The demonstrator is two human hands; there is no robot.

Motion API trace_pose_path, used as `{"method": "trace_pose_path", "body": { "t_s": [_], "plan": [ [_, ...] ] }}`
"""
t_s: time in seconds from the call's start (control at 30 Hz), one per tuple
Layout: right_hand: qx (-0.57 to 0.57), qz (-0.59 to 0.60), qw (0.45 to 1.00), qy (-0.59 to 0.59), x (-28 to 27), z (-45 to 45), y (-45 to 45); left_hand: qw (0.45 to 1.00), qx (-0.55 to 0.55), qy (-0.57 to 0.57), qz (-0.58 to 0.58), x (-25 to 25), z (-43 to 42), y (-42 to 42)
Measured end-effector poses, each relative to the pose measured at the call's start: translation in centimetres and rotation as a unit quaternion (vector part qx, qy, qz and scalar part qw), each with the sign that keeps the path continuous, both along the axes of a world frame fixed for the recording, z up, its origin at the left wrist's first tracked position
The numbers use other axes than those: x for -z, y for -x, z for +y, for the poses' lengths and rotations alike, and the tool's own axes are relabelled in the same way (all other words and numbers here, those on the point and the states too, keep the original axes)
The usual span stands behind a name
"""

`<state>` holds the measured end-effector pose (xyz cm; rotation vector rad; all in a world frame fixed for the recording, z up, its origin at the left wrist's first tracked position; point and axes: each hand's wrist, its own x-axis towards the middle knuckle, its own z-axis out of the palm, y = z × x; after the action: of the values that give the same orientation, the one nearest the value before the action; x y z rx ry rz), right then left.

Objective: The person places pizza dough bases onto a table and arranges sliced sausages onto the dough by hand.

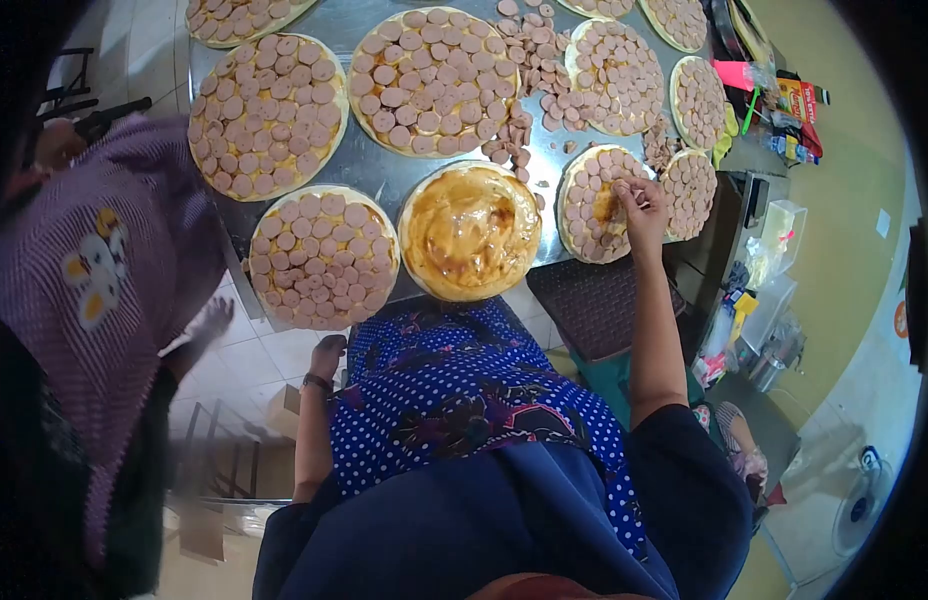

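Over the right-hand pizza base [581, 215], partly covered with sausage slices, is my right hand [642, 203], its fingers pinched together near a bare sauced patch. What the fingertips hold is too small to make out. My left hand [329, 352] hangs low at my left side beside the apron, below the table edge, its fingers curled; nothing is clearly seen in it. Between my hands lies a base with only brown and yellow sauce [470, 232]. To its left sits a base covered in sausage slices [324, 258]. Loose sausage slices [540, 60] are heaped farther back.
More topped bases [434, 82] cover the metal table [359, 170]. A person in a striped apron [114, 260] stands close at the left, one hand [212, 320] lowered near the table edge. A brown woven stool top [594, 310] stands below the table's right front.
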<state>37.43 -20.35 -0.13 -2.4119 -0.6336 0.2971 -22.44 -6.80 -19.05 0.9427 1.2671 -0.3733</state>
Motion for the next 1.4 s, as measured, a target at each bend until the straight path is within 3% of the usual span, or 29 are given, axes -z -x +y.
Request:
{"method": "trace_pose_path", "body": {
  "t_s": [0.07,0.17,0.27,0.33,0.37,0.43,0.57,0.63,0.67,0.73,0.77,0.83,0.97,1.03,1.07,1.1,1.17,1.33,1.4],
  "plan": [
    [-0.004,-0.014,1.0,0.011,0.0,-0.2,0.0,1.0,0.002,0.004,0.007,-0.3,0.3,0.1],
    [0.072,0.068,0.995,-0.034,-0.4,-0.6,0.0,0.999,0.024,0.01,0.039,-2.3,1.0,-1.2],
    [0.115,0.158,0.969,-0.151,-0.8,-1.7,-0.6,0.999,0.033,0.007,0.042,-2.3,1.0,-1.0],
    [0.189,0.264,0.913,-0.248,-1.5,-2.4,-1.0,0.999,0.045,0.001,0.031,-2.6,1.0,-1.1],
    [0.189,0.263,0.912,-0.251,-1.7,-2.8,-1.3,0.998,0.046,-0.001,0.03,-2.6,1.0,-1.2],
    [0.209,0.372,0.829,-0.361,-2.1,-3.7,-1.5,0.998,0.04,0.014,0.044,-2.9,0.8,-1.4],
    [0.234,0.444,0.784,-0.366,-2.8,-4.5,-1.6,0.998,0.027,0.019,0.062,-3.1,0.3,-1.7],
    [0.22,0.361,0.879,-0.223,-1.6,-4.9,-2.0,0.999,-0.001,0.032,0.032,-1.8,-0.5,-0.3],
    [0.218,0.363,0.878,-0.225,-1.1,-4.9,-1.9,0.999,-0.013,0.034,0.016,-0.8,-0.9,0.5],
    [0.077,0.111,0.989,-0.06,-0.7,-4.1,-1.1,0.999,-0.003,0.028,0.028,-1.2,-1.1,0.1],
    [0.074,0.112,0.989,-0.067,-0.1,-4.5,-1.4,0.999,0.006,0.025,0.039,-1.6,-1.0,0.0],
    [0.03,0.038,0.998,0.044,0.8,-4.5,-1.8,0.999,0.032,0.004,0.024,-2.4,-0.9,-0.3],
    [0.0,-0.055,0.997,0.046,-0.8,-3.3,-1.4,0.999,0.038,-0.018,0.03,-1.8,-1.1,-0.1],
    [-0.019,-0.065,0.993,0.098,-0.9,-3.7,-1.8,0.998,0.042,-0.019,0.044,-1.1,-0.8,0.5],
    [-0.008,-0.059,0.993,0.097,-1.0,-3.7,-1.9,0.999,-0.001,-0.02,-0.051,-0.8,-0.7,0.9],
    [-0.001,-0.067,0.994,0.089,-0.5,-4.1,-2.3,0.999,0.011,-0.047,0.007,-2.3,-0.7,-0.5],
    [0.017,-0.001,0.999,0.045,0.9,-4.9,-3.5,0.995,0.083,-0.052,0.027,2.6,-0.4,1.1],
    [-0.002,0.048,0.998,0.051,-0.8,-6.4,-3.8,0.992,0.1,-0.061,0.046,1.8,1.2,-1.1],
    [-0.025,0.004,0.987,0.161,-0.8,-6.5,-3.0,0.994,0.085,-0.063,0.004,2.8,1.9,-2.0]
  ]
}}
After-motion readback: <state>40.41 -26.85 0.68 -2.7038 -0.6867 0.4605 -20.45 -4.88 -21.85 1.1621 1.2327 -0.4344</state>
